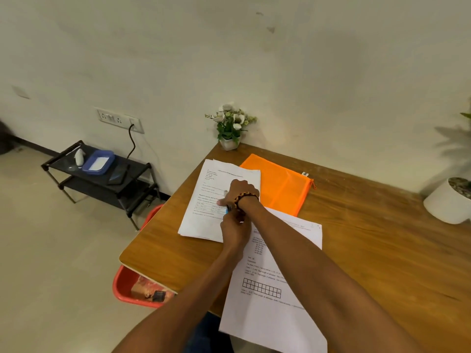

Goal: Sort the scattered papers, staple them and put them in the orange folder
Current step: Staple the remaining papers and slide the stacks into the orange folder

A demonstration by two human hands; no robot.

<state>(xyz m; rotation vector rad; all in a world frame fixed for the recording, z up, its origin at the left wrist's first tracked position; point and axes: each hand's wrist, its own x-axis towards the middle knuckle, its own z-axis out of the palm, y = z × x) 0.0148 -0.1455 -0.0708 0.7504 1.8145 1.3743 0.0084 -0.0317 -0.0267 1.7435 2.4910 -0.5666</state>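
Loose sheet nearest | stack beside folder | right hand presses stack | left hand grips blue stapler

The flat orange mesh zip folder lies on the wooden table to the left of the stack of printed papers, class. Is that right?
Not quite. The head view shows the flat orange mesh zip folder lying on the wooden table to the right of the stack of printed papers, not the left.
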